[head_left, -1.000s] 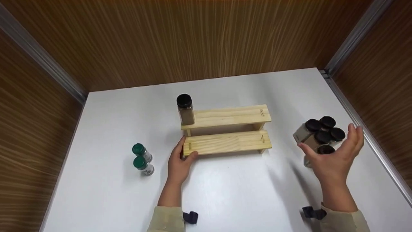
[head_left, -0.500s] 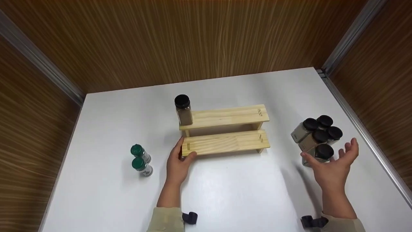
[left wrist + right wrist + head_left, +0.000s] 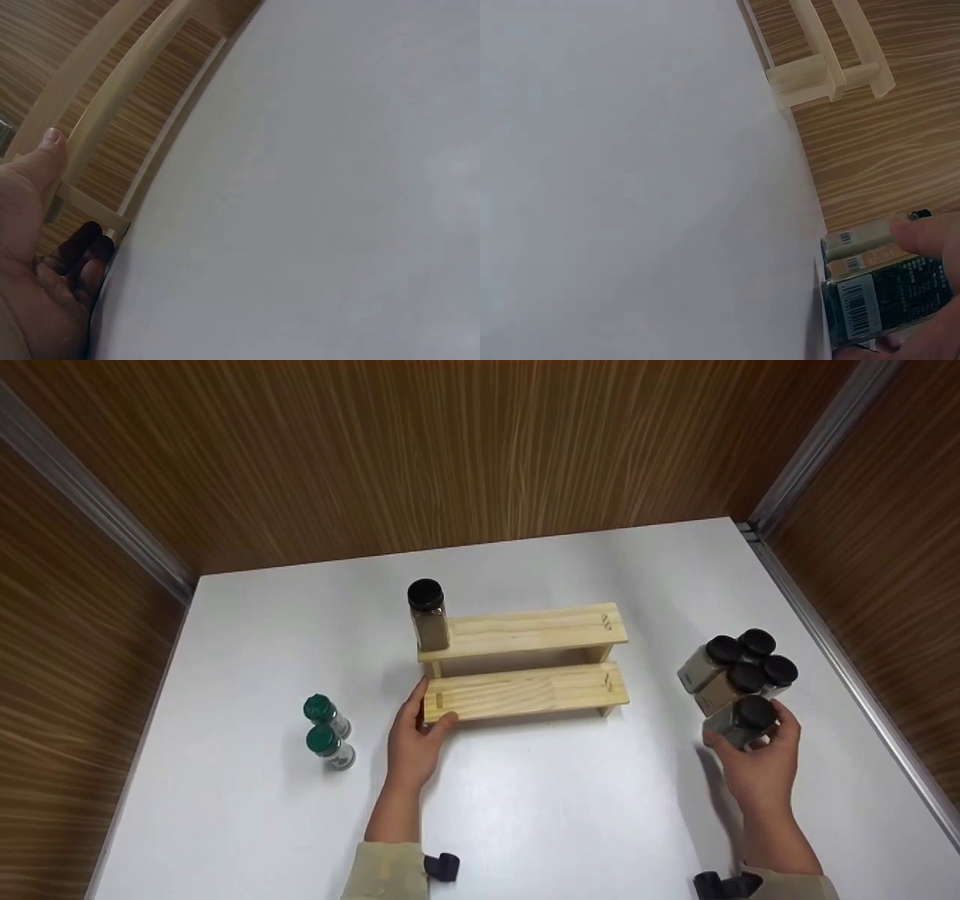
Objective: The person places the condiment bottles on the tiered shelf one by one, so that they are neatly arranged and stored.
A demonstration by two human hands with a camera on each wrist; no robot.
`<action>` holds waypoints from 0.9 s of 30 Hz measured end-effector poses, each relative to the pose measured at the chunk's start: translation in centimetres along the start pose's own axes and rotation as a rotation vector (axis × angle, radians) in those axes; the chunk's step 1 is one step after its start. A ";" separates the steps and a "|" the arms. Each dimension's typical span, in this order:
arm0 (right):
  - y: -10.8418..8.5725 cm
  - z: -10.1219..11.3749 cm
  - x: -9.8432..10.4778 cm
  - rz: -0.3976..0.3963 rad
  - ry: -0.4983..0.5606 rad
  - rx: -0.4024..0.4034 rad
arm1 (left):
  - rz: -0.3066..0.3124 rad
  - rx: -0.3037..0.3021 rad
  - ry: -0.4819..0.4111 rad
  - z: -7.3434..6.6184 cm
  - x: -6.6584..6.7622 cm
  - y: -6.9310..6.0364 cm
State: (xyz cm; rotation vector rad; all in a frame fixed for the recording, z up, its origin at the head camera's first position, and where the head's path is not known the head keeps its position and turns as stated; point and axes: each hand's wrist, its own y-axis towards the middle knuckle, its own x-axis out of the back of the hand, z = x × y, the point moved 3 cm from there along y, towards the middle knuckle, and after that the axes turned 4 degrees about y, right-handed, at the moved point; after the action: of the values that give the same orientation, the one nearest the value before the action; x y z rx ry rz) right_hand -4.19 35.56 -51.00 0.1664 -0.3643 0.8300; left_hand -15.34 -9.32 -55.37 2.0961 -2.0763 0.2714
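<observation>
Gripping capped jar (image 3: pixel 736 722) with right fingers (image 3: pixel 787 726); left fingers (image 3: pixel 412 708) hold rack (image 3: pixel 525 692); shelved jar (image 3: pixel 431 626) brown inside.

We see a person's left hand (image 3: pixel 412 750) at the end of a left forearm (image 3: pixel 395 814) that rises from a beige left sleeve (image 3: pixel 386 872), its thumb (image 3: pixel 46 157) set apart from curled fingers (image 3: pixel 93 274) in a grip. Well to its right, we find the right hand (image 3: pixel 761 772), gripping with bent fingers opposite the thumb, its right forearm (image 3: pixel 780 844) slanting up and leftward from a matching right sleeve (image 3: pixel 795 888).
</observation>
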 end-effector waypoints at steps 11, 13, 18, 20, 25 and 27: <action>-0.1 -0.5 0.2 -0.053 -0.017 0.002 | 0.005 0.016 0.020 0.0 0.0 -0.1; -0.3 -0.4 0.1 -0.056 0.012 0.003 | 0.004 0.028 0.025 0.0 0.0 -0.1; -1.1 0.5 -0.1 -0.077 0.052 0.062 | -0.005 0.019 0.038 0.1 0.0 -0.1; -1.4 1.1 -0.4 -0.089 0.060 0.104 | -0.007 0.014 0.039 0.0 0.0 -0.1; -2.1 2.8 -1.3 -0.098 0.080 0.197 | -0.012 0.011 0.041 -0.1 0.1 -0.1; -2.2 3.5 -1.7 -0.088 0.092 0.225 | -0.013 0.011 0.042 -0.1 0.1 -0.1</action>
State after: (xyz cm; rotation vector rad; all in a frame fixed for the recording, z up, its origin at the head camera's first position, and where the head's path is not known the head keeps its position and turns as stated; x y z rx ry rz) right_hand -4.51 31.91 -48.45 0.3498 -0.1756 0.7874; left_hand -15.24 -9.38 -55.22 2.0904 -2.0417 0.3235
